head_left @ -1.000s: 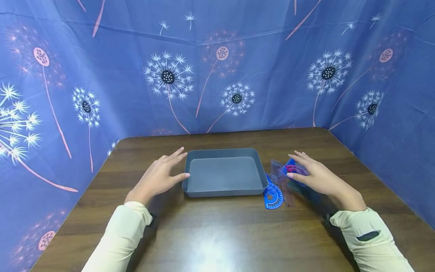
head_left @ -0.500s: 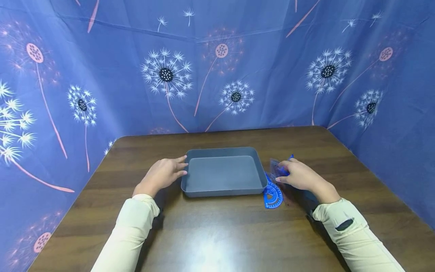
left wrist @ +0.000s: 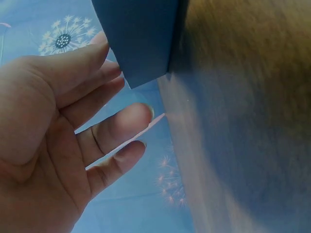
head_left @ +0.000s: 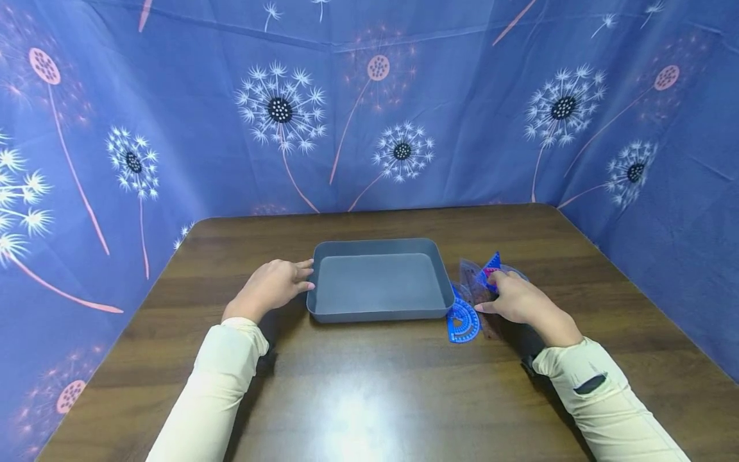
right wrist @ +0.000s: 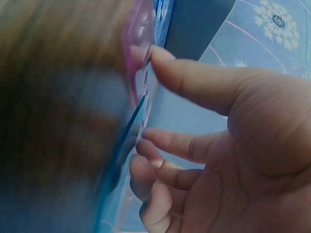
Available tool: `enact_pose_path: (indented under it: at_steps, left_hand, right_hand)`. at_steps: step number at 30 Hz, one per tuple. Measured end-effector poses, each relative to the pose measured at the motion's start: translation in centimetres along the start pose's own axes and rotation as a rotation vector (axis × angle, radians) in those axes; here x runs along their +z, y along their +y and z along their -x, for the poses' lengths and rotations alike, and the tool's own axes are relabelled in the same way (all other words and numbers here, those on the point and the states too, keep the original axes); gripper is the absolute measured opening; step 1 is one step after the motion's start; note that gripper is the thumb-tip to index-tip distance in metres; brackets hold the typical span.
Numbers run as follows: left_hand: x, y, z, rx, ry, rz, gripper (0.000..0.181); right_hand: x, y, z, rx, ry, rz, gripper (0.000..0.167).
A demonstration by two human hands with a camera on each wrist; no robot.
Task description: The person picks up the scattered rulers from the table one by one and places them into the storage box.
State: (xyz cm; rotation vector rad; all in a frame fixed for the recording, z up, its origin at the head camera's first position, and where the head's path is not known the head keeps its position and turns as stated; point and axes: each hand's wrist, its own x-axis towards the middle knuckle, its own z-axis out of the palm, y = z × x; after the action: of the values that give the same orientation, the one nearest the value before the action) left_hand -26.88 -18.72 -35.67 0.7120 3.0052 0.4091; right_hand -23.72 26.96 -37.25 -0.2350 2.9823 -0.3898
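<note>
In the head view a grey rectangular tray (head_left: 378,314) sits on the table with nothing in it. My left hand (head_left: 268,290) is at its left side, relaxed fingers touching the wall; the left wrist view shows fingertips against the tray corner (left wrist: 146,43). To the tray's right lies an overlapping pile of flat plastic drawing tools: a blue protractor (head_left: 473,319), a clear ruler (head_left: 469,272) and a blue set square (head_left: 492,262). Over the pile is my right hand (head_left: 522,301), thumb and fingertips touching the pieces. A pink-edged piece (right wrist: 141,29) meets the thumb in the right wrist view.
The wooden table (head_left: 358,378) extends around the tray on all sides. A blue curtain (head_left: 202,128) printed with dandelions hangs behind the table and along both sides. The blue protractor lies against the tray's right wall.
My right hand has come down and left onto the drawing tools. My left hand's fingers have closed in to the tray's left wall. The head view has tilted slightly down.
</note>
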Motion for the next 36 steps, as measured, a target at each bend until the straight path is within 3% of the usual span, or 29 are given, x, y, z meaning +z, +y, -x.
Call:
enact_pose_path:
  at_steps: [4,10,21,29,36]
  left_hand:
    - [-0.21,0.09,-0.16,0.006,0.001,-0.011,0.038]
    - [-0.01,0.22,0.04,0.009,-0.005,-0.037,0.037]
    - [0.04,0.43,-0.18,0.005,-0.010,-0.027,0.037]
    - [0.39,0.30,-0.08,0.011,-0.006,0.000,0.037]
    - [0.12,0.28,-0.28,0.008,0.001,0.003,0.036]
  right_hand:
    - [-0.20,0.26,-0.26,-0.025,-0.021,-0.015,0.057]
    - [0.00,0.25,-0.16,0.020,-0.047,-0.044,0.048]
    - [-0.20,0.15,0.17,0.031,0.009,-0.078,0.027]
    - [0.14,-0.08,0.26,0.064,0.014,-0.104,0.027]
    - [0.03,0.13,0.03,0.031,0.058,-0.096,0.026]
